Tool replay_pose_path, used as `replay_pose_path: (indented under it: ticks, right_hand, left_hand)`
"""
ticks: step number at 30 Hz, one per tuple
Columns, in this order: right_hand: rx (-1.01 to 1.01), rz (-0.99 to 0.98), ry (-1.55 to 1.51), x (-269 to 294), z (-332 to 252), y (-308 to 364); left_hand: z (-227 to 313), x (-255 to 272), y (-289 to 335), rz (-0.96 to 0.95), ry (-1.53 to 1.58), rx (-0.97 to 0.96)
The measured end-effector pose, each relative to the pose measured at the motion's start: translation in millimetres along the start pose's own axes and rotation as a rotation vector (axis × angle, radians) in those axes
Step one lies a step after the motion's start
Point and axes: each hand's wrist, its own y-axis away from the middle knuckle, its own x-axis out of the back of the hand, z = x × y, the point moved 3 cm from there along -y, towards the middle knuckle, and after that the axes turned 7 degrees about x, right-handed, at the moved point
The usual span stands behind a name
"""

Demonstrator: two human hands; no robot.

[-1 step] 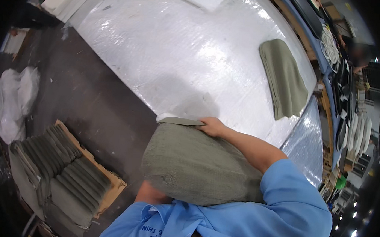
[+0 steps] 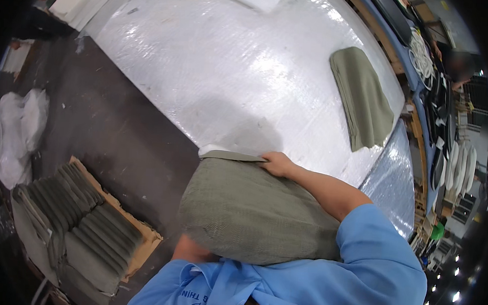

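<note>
"Where was the grey-green cushion (image 2: 257,214)?"

"Against the person's blue shirt (image 2: 382,251). The left hand was hidden from me; its fingers' state I could not tell. The right hand (image 2: 278,164) held the cushion's far edge, fingers pinched narrow."

"And beyond?"

"A folded green cloth (image 2: 363,98) lay toward the right of the film-covered worktop (image 2: 204,67)."

Large table (image 2: 232,52): stood ahead, its top pale and glossy.
Floor (image 2: 129,124): was dark brown, with pale specks.
White bundle (image 2: 19,129): sat at far left, crumpled.
Blue bench top (image 2: 402,55): ran along the right; bore 1 white cord coil (image 2: 421,62) and 1 long black pad (image 2: 390,19).
</note>
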Motion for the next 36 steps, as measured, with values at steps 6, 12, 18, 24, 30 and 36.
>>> replay_pose_path:
  ticks: [6,12,18,24,30,36]
  right_hand:
    - [-0.095,0.331,0.157,-21.0,35.1,22.7]
    - [0.007,0.365,0.216,-21.8,42.1,13.1]
    - [0.055,0.365,0.115,-17.5,46.3,18.3]
    - [-0.066,-0.092,-0.007,9.3,71.2,82.3]
    - [-0.038,0.318,0.109,-16.0,110.6,119.7]
    - [-0.102,0.355,0.119,-23.9,137.9,109.7]
  left_hand:
    - [14.2,-3.2,-8.5,0.000,-0.056,-0.008]
    - [28.2,-15.4,-22.9,-0.010,-0.098,-0.034]
    - [39.1,-20.9,-23.5,-0.027,-0.142,-0.053]
    - [42.0,-17.2,-14.3,-0.008,-0.187,-0.070]
    - [44.5,-3.0,7.3,0.069,-0.262,-0.089]
    - [51.1,-0.2,42.7,0.132,-0.387,-0.130]
